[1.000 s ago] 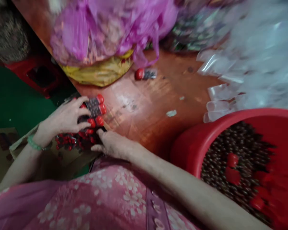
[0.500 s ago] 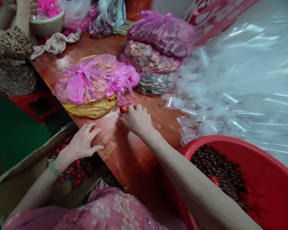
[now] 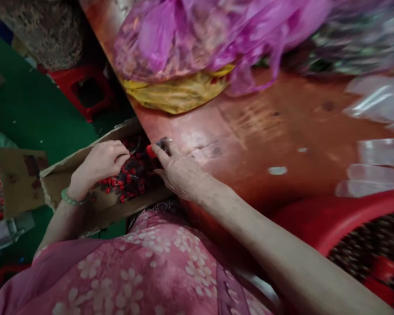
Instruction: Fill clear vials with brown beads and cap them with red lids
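My right hand is at the table's left edge, its fingers closed on a small clear container with a red cap. To its left, my left hand, with a green bead bracelet at the wrist, hangs over an open cardboard box. Its fingers are bent together, and what they hold, if anything, is too small to name. Many red-capped pieces lie in the box below both hands.
Pink and yellow bags lie on the brown table. Clear plastic pieces and a red tub of dark beads are at the right. A red stool and another box stand at the left.
The view has turned down and left. My right hand has moved from beside the bags to the table edge with the red-capped container. My left hand's spread fingers have drawn together over the box.
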Available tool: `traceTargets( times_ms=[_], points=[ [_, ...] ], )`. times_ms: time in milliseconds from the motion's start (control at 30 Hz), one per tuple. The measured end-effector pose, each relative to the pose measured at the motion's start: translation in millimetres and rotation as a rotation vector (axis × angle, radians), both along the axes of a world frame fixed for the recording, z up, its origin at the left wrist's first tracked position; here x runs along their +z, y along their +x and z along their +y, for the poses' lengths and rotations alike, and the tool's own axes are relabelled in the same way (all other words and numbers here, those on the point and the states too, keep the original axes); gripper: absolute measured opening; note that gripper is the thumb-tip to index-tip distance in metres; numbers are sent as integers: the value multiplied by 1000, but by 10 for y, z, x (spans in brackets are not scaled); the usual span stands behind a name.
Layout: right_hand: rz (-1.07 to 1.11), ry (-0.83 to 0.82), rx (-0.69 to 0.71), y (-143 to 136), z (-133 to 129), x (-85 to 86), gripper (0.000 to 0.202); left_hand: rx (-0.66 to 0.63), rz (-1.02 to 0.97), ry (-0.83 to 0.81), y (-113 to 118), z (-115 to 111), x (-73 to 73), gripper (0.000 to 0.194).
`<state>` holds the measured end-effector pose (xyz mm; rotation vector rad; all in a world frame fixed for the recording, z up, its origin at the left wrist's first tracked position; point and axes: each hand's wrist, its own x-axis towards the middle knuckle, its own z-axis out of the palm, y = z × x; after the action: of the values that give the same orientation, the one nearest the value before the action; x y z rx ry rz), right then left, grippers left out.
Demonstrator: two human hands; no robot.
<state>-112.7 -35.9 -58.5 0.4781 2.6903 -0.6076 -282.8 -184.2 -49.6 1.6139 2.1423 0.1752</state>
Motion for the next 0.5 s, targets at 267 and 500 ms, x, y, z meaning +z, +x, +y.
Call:
traceTargets(
  times_ms=[267, 500],
  points=[
    [-44, 3, 230, 320, -113, 197, 40, 158, 0, -351, 468, 51, -829, 38],
    [26, -88, 257, 1018, -93, 66, 46, 319, -30, -387, 912, 405, -2196, 56]
  ],
)
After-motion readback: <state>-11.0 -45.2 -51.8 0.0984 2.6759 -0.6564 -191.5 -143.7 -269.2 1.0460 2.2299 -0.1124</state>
